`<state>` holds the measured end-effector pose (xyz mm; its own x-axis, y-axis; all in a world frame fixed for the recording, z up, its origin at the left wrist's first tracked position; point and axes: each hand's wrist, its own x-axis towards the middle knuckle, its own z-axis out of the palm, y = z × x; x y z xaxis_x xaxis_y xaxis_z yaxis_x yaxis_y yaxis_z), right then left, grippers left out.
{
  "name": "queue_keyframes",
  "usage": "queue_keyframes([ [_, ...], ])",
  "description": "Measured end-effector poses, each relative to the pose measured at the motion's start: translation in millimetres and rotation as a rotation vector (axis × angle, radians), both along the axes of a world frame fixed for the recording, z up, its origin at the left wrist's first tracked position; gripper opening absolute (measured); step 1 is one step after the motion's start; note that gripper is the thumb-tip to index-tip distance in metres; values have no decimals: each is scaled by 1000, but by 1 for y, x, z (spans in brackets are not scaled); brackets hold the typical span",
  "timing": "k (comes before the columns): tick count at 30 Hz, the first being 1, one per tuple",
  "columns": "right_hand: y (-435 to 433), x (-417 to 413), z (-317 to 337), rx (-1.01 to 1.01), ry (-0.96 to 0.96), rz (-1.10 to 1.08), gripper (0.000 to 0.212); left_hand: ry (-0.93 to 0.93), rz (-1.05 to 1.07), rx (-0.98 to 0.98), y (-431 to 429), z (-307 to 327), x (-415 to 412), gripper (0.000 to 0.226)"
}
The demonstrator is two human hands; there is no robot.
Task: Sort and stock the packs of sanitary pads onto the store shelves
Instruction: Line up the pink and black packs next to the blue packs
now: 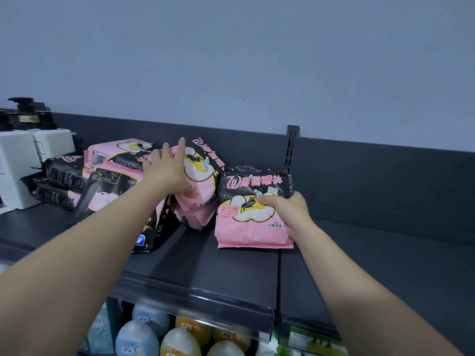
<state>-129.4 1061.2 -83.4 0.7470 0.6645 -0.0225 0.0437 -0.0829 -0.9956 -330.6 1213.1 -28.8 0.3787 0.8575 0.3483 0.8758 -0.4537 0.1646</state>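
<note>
Right hand clamped on the right edge of an upright pink-and-black pad pack, thumb across the front over the white cloud print, fingers hidden behind. Pack standing on the dark top shelf, close to the vertical slotted post at the back panel. Left hand spread flat, fingers splayed, palm pressed against a tilted pink pack leaning just left of the held one; gripping nothing, only pushing or steadying. Under that tilted pack, another pink pack partly visible. Further left, a loose heap: 1 pink pack lying flat on top, a large black pack slumped against the forearm side, and 2 black packs stacked on their sides. At the far left, white boxes with dark items on top, too blurred to identify. Behind everything, a plain pale wall. Below the shelf's front rail, rounded bottles in blue, orange and white on the lower level.
</note>
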Motion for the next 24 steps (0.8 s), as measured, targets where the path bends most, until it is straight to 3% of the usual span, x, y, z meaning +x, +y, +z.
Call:
queue_keyframes([
  [3,-3,0,-2,13,-31,-53,71,0,80,-44,0,6,1,131],
  [6,-3,3,-6,30,-42,-72,73,-165,130,-78,1,3,1,76],
  [10,-6,4,-9,72,-38,-56,69,-420,2,-165,8,-6,0,47],
  [14,-13,3,-8,153,-61,-38,59,-790,-144,-503,3,-2,-2,62],
  [18,-24,7,-9,295,-115,-57,51,-1050,-306,-542,-4,-7,-5,83],
  [22,-36,15,-13,344,-96,-66,52,-1046,-480,-679,-17,-14,-11,66],
  [24,-42,17,-18,354,-71,-67,54,-1031,-493,-712,-21,-17,-10,68],
])
